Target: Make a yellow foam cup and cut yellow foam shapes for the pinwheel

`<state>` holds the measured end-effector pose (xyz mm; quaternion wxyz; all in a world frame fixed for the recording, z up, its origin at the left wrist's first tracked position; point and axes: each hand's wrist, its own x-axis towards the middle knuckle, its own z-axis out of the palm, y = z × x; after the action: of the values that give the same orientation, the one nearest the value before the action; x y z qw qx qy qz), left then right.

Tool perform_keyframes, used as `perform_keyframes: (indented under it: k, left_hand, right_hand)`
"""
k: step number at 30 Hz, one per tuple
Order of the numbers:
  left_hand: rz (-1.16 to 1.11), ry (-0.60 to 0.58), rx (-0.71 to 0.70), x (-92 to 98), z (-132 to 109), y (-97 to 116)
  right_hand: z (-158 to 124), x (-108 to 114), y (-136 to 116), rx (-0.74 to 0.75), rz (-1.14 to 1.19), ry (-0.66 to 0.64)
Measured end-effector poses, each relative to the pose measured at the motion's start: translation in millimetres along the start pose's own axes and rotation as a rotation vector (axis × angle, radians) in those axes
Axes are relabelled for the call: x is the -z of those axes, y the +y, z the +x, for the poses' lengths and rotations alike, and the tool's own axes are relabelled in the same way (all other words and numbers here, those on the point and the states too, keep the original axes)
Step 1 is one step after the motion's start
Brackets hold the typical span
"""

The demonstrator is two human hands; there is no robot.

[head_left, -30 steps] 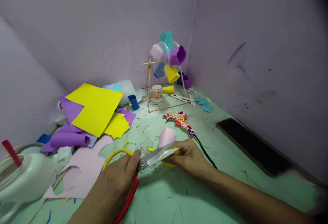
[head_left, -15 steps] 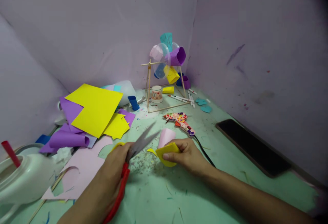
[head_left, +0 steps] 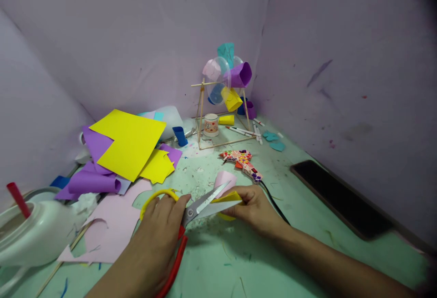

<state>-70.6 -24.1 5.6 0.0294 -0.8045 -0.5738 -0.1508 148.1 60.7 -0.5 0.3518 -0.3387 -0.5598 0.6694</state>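
One yellow piece: held low over the counter in the right hand, in front of a pink tube and at the blades of the scissors.
Right-hand grip: fingers pinched together on the yellow piece, partly hidden by the blades.
Left hand: clamped, fingers wrapped round the yellow and red handles, aiming the blades to the right.
Scissor blades: spread apart, apparently astride the edge of the yellow piece; impossible to tell whether biting into it.
Cutting stage: probably partway, judging by the parted blades; full outline of the piece not visible.
Wheel of clear discs: apparently well advanced; set on a stick frame at the back, with teal, pink, purple, yellow and blue cups around it.
Loose tubes: already shaped, not on the wheel; besides the pink one, a blue tube near the sheets and a yellow tube beside the upturned printed cup.
Paper stock: heaped at left, yellow sheets over purple; pink sheet already cut into.
Glue gun: lying beyond the right hand, touched by neither hand.
Left to do: as judged, the rest of the cut; beyond that, nothing certain from the view.
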Motion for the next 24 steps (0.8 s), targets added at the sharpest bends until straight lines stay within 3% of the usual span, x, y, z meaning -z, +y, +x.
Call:
perform_keyframes:
  k: [5,10,24]
  left_hand:
    - [0.107,-0.019,-0.059,2.2,3.3,4.9]
    - [0.203,-0.118,0.006,9.3,9.5,11.1]
    - [0.197,-0.213,0.011,12.5,10.8,8.2]
  right_hand:
    - [-2.1,-3.0,-0.9,0.073,-0.038,-0.005]
    - [-2.0,-4.0,1.5,0.088,-0.055,0.004]
    - [-3.0,-5.1,3.3,0.067,0.032,-0.026]
